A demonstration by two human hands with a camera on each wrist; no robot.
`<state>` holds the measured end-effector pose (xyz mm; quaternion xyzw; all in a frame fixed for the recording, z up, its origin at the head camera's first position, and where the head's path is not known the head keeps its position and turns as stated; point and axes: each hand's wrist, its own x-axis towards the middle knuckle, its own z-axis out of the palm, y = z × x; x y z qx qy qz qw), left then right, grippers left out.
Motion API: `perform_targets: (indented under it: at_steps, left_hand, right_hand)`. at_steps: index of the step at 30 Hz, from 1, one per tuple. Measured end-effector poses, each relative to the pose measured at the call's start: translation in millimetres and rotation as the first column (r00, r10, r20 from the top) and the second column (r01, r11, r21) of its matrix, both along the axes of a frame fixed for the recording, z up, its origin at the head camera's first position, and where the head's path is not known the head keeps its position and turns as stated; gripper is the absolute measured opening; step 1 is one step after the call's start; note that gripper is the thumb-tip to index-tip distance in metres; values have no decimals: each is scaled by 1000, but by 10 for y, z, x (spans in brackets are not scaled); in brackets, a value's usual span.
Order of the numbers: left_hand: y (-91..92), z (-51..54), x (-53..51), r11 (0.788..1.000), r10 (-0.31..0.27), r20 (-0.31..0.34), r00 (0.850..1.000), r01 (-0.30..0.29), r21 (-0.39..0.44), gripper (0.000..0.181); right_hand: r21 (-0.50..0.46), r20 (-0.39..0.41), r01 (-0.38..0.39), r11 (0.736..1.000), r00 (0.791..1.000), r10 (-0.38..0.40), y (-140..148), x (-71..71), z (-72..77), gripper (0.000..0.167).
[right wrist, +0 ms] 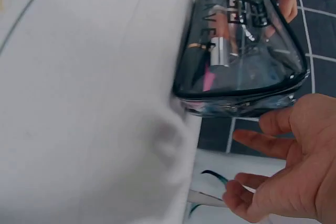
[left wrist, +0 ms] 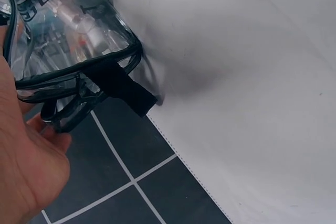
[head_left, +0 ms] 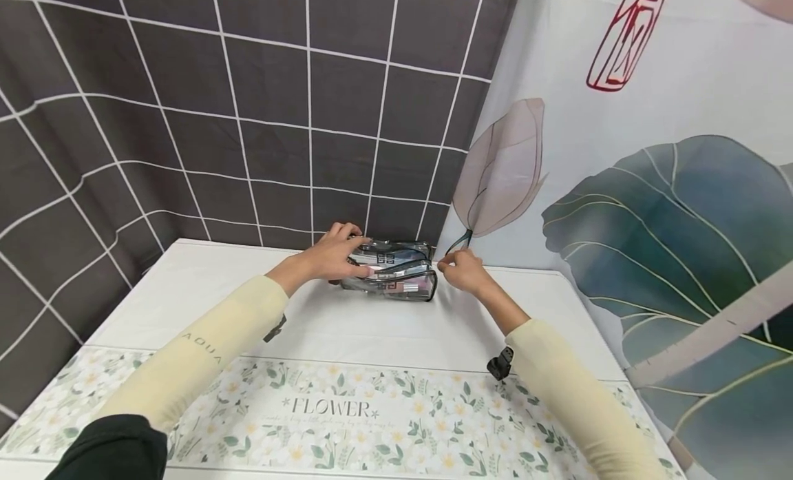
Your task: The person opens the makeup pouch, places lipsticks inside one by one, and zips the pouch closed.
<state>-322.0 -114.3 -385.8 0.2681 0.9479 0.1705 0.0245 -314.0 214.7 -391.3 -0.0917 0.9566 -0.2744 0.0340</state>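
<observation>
A clear plastic toiletry bag (head_left: 403, 288) with black piping lies at the far edge of the white table, with small cosmetic items showing through its walls. My left hand (head_left: 334, 254) grips the bag's left part, thumb at the front and fingers over the top. A black fabric tab (left wrist: 123, 87) sticks out from the end beside that hand. My right hand (right wrist: 291, 161) is at the bag's other end, its fingers apart and loosely bent with nothing between them. Its thumb is close to the bag's lower edge; whether it touches, I cannot tell.
A dark grid-patterned cloth (head_left: 260, 142) hangs behind the table, and a white cloth with large leaf prints (head_left: 669, 225) hangs to the right. A floral runner (head_left: 347, 425) with lettering crosses the front of the table (head_left: 372, 335).
</observation>
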Motion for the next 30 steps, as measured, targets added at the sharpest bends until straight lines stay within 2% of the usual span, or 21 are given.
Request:
perform_targets:
  at_steps: [4,7,14,20,23,26,28,30]
  left_hand:
    - [-7,18,19,1000,-2,-11,1000,2,-2,84]
    - [1,15,27,1000,-9,-12,1000,9,-9,84]
    - [11,6,26,1000,-8,-8,1000,8,-6,84]
    - [33,54,22,999,-16,-29,999,15,-28,83]
    - [105,80,38,999,-22,-62,998,20,-38,82]
    - [228,66,75,998,-53,-77,996,50,-44,84]
    - [320,30,97,996,-73,-85,994,67,-65,90]
    - [394,-21,107,994,-68,-110,992,58,-91,99]
  right_hand:
    - [-78,154,-18,997,988,29,4,-22,-92,52]
    - [-144,227,-11,990,973,44,22,-25,-141,53]
    - [-198,259,-14,980,964,66,70,-16,-149,47]
    - [-241,329,-6,970,940,87,106,-24,-141,38]
    - [-267,368,-14,964,923,116,128,-43,-134,40]
    - [-272,400,-13,962,908,126,142,-48,-128,46]
    - [-257,399,-17,966,909,122,142,-44,-134,50]
    - [-239,375,-18,971,920,109,135,-31,-140,49]
